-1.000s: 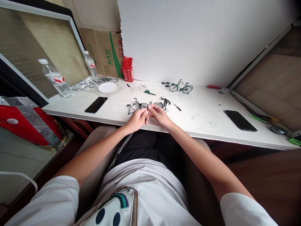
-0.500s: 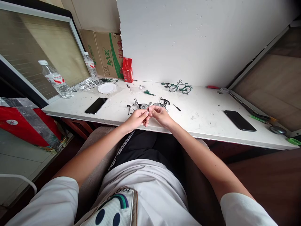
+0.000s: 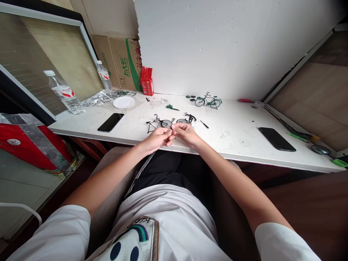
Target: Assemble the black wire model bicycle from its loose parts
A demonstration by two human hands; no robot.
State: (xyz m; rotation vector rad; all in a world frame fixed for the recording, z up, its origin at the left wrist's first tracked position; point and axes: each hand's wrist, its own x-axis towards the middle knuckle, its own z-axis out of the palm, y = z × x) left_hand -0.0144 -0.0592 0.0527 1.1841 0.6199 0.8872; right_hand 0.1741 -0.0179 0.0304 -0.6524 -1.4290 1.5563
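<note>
Where the left hand (image 3: 157,140) and the right hand (image 3: 187,135) meet at mid-frame, above the near edge of the bench (image 3: 231,134), the fingers of both are drawn together in opposed pinches, the tips just beside or touching one another. Whether a small part is grasped between them cannot be told.

Immediately beyond the left hand lies a black bicycle section (image 3: 156,125), its long axis roughly left to right, thin bars at the left end and a spoked wheel at the right. Just beyond the right hand lies a black wheel assembly (image 3: 187,119), the wheel to the left, a curved piece at upper right; contact with either hand is not discernible. To its right, a slim dark tool (image 3: 204,124) slants, thin end toward upper left.

Farther out, a green part (image 3: 172,107) lies near centre, and a green model bicycle (image 3: 208,101) stands upright at upper right of centre, long axis left to right.

Containers occupy the upper left: two clear bottles with labels, a front bottle (image 3: 65,92) and a rear bottle (image 3: 104,75); a cardboard box (image 3: 119,65) and a red carton (image 3: 147,81), contents hidden. Crumpled clear plastic (image 3: 99,98) lies beside a white plate (image 3: 123,102).
</note>
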